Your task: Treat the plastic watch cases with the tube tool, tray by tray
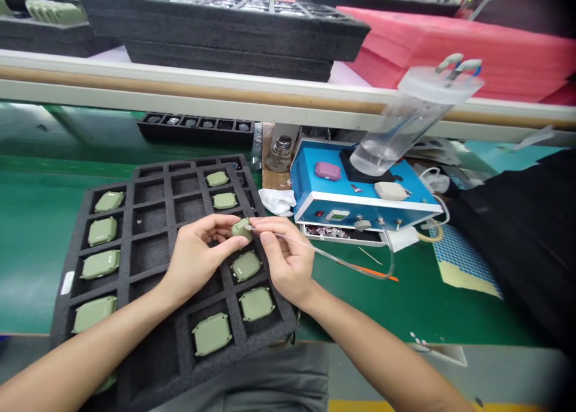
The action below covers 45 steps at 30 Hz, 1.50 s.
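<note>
My left hand [198, 253] pinches a small green square housing [242, 228] above a black foam tray [155, 268]. My right hand [283, 253] is closed on the tip of a thin clear tube [346, 262], whose end touches the housing. The tube runs right to a blue machine [360, 193]. Several more green housings [101, 263] lie in the tray's compartments, some down the left column and some on the right.
A clear cylinder [405, 121] stands tilted on the blue machine. A second foam tray [195, 127] lies behind on the green mat [27, 238]. Stacked black foam trays and pink foam sheets [450, 46] fill the upper shelf. A white cloth [276, 201] lies beside the machine.
</note>
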Tool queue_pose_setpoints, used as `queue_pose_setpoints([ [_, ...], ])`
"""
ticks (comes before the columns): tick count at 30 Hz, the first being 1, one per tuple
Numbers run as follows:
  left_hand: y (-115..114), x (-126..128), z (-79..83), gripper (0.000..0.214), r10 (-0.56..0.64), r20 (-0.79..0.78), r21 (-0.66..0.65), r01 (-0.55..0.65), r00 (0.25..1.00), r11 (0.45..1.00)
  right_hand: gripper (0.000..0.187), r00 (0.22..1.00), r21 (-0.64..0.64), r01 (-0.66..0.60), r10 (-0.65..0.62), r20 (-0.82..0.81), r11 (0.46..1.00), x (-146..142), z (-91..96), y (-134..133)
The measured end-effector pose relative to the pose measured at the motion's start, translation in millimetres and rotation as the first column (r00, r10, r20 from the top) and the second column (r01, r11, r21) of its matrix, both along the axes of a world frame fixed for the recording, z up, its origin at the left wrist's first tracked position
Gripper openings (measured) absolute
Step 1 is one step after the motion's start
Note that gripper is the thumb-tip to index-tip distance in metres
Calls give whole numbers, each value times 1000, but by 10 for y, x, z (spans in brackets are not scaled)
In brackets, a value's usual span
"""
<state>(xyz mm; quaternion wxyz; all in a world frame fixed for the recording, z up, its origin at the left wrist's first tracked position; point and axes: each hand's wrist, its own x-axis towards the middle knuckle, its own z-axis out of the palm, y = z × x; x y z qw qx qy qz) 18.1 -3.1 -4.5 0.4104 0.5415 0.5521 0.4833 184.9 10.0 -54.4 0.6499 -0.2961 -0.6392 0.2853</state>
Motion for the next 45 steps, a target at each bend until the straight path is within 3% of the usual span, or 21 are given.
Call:
queue_pose_setpoints([
  [45, 5, -7, -11, 41, -8, -5, -15, 8, 1000, 1000, 17, 997, -19, -49, 48, -61, 999, -7, -6, -7],
])
